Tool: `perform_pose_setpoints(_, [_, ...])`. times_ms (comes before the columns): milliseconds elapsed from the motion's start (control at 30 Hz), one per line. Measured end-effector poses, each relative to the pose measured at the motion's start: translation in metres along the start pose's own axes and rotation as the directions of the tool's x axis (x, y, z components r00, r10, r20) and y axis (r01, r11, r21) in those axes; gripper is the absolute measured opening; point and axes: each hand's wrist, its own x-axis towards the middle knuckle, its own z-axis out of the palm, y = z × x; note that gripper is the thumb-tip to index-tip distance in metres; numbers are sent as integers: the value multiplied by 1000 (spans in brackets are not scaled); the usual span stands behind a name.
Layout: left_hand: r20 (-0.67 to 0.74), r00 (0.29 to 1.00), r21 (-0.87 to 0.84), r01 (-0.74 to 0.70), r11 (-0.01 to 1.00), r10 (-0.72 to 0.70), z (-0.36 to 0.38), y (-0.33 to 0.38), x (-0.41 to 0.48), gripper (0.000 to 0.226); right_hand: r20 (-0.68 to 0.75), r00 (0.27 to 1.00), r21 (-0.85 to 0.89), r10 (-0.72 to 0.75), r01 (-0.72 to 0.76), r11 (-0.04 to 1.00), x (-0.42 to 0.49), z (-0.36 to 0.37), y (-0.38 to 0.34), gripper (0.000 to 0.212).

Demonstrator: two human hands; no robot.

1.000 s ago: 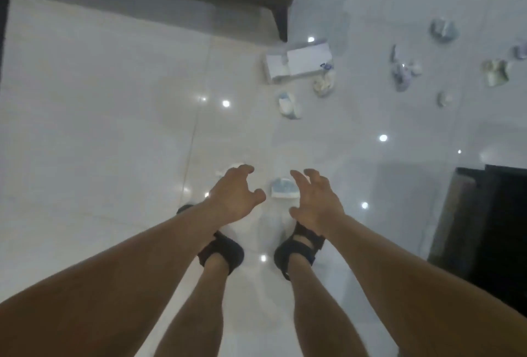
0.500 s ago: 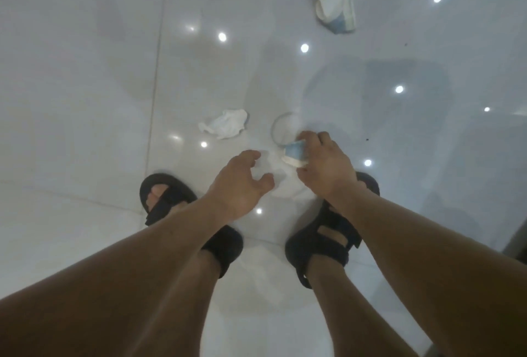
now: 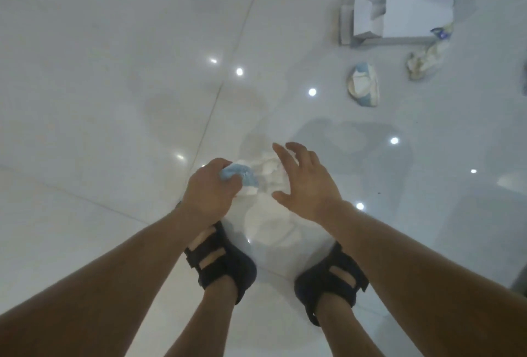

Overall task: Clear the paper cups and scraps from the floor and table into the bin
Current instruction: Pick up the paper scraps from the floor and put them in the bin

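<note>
Cup (image 3: 239, 176), crushed: gripped in our left hand (image 3: 209, 188). Scrap (image 3: 268, 167): under our right hand (image 3: 306, 182), fingers (image 3: 282, 158) spread, holding nothing. We should pinch scrap whole, cup held tight.

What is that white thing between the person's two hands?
In the head view, a crumpled white paper scrap lies between the left hand, which grips a crushed blue paper cup, and the open right hand.

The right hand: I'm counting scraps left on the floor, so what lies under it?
A crumpled white paper scrap lies on the glossy tiled floor, showing past the spread fingers of the right hand. The palm covers the rest; anything else beneath cannot be seen.
</note>
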Motion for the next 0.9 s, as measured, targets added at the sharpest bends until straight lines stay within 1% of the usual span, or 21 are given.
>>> perform_pose_setpoints(67, [-62, 997, 9, 40, 999, -40, -8, -25, 6, 19, 61, 998, -117, 7, 0, 993, 24, 14, -4, 91])
perform_pose_setpoints(133, [-108, 991, 10, 80, 997, -78, -10, -49, 12, 14, 104, 995, -168, 10, 7, 986, 45, 30, -13, 83])
perform_pose_setpoints(167, [-126, 988, -3, 94, 996, -94, -11, -58, 14, 12, 107, 994, -191, 13, 8, 982, 52, 39, -18, 76])
perform_pose_setpoints(267, [-162, 980, -71, 101, 992, -111, -15, -75, 17, 9, 97, 995, -259, 6, 19, 966, 58, 56, -29, 44])
perform_pose_setpoints(333, [-174, 979, -112, 86, 990, -104, -22, -77, 16, 9, 139, 990, -219, 30, 1, 976, 49, 59, -31, 36])
perform_pose_setpoints(400, [-171, 981, -146, 64, 987, -89, -29, -70, 10, 11, 146, 983, -101, 108, -94, 990, 33, 48, -33, 32])
perform_pose_setpoints(467, [-167, 983, -204, 45, 978, -80, -41, -56, -3, 12, 113, 984, 16, 137, -140, 990, 15, 22, -42, 29])
perform_pose_setpoints(533, [-153, 986, -285, 26, 958, -72, -56, -34, -22, 14, 88, 988, 62, 125, -131, 989, -1, -16, -56, 24])
perform_pose_setpoints(667, [-136, 990, -343, -4, 939, -46, -103, 13, -78, 11, 33, 996, 11, 84, -84, 996, -28, -107, -92, 21])
perform_pose_setpoints(767, [-140, 990, -361, -42, 932, -10, -150, 41, -134, 9, 7, 999, -23, 47, -47, 999, -48, -182, -129, 28])
perform_pose_setpoints(833, [-166, 986, -345, -85, 935, 29, -185, 53, -174, 9, 13, 1000, -54, 23, -22, 998, -65, -231, -160, 32])
perform_pose_setpoints(900, [-222, 974, -345, -120, 931, 44, -219, 58, -216, 5, 20, 1000, -101, -20, 21, 995, -85, -274, -193, 35])
